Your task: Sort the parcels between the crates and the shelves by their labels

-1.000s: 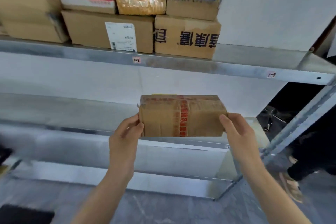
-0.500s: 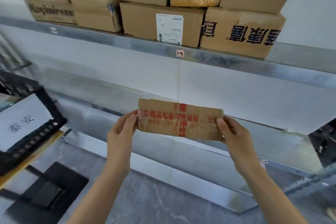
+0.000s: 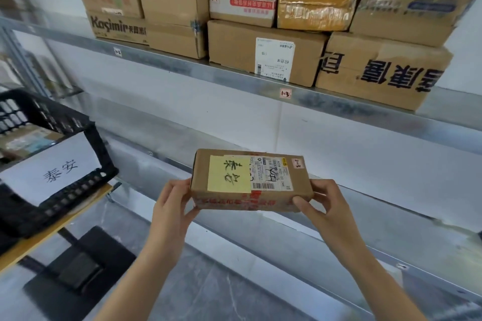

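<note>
I hold a small brown cardboard parcel (image 3: 300,185) in front of the shelves, its labelled face turned up toward me. It carries a yellow handwritten note, a white shipping label and a small pink tag reading 1-3. My left hand (image 3: 173,206) grips its left end and my right hand (image 3: 322,206) grips its right end. A black plastic crate (image 3: 52,206) with a white handwritten sign stands at the left. The metal shelf (image 3: 234,78) above bears a pink tag 1-3 on its edge.
Several cardboard boxes (image 3: 260,52) are stacked on the upper shelf. A lower metal shelf (image 3: 391,221) runs behind the parcel. The crate rests on a yellow-edged board (image 3: 39,240) above a black base on the grey floor.
I have tilted the parcel, so its labelled face now shows instead of the taped side. The view has swung left, bringing the black crate into sight.
</note>
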Demonstrator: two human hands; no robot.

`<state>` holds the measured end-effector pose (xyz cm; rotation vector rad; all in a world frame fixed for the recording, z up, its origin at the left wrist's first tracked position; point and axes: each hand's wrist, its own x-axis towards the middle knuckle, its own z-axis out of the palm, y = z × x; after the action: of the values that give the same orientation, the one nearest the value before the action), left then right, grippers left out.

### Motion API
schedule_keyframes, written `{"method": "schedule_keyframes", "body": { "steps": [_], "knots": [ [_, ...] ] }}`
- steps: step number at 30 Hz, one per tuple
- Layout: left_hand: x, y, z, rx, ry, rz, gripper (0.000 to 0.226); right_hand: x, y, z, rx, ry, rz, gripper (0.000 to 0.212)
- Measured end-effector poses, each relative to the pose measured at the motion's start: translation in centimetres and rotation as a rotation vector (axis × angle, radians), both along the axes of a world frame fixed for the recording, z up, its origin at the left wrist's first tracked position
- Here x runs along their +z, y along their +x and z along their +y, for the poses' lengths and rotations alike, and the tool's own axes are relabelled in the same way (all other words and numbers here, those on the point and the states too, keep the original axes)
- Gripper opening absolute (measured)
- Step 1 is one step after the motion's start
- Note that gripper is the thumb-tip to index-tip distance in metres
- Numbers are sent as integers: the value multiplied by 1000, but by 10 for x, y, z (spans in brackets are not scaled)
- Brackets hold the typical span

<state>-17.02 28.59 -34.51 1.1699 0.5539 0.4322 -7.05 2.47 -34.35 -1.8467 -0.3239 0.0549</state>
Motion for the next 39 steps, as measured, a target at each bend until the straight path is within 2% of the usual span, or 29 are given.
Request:
{"method": "schedule_keyframes", "body": {
  "steps": [2,6,10,13,16,18,20,23,28,36,39],
  "knots": [
    [-3,-3,8,-30,-50,30,18,0,0,8,18,9,9,32],
    [0,-12,24,-37,-36,83,52,6,6,32,52,20,-19,30],
    [3,-22,37,148,2,66,63,7,15,66,-25,70,30,32],
    [4,-30,51,281,11,53,61,2,19,101,-55,38,250,58],
    [6,-42,75,373,-14,53,65,1,13,145,124,116,569,78],
    [8,-52,94,414,-30,54,74,1,2,174,270,224,712,77],
    [11,-65,112,432,-29,55,84,2,-11,205,423,292,779,63],
    [14,-89,140,477,-25,54,80,8,-29,253,553,331,823,47],
    [21,-132,199,536,5,60,76,16,-55,332,633,397,860,55],
    [29,-198,308,579,45,56,72,34,-94,460,866,378,786,53],
    [33,-215,340,600,101,42,64,42,-97,503,810,390,734,58]
  ]
}}
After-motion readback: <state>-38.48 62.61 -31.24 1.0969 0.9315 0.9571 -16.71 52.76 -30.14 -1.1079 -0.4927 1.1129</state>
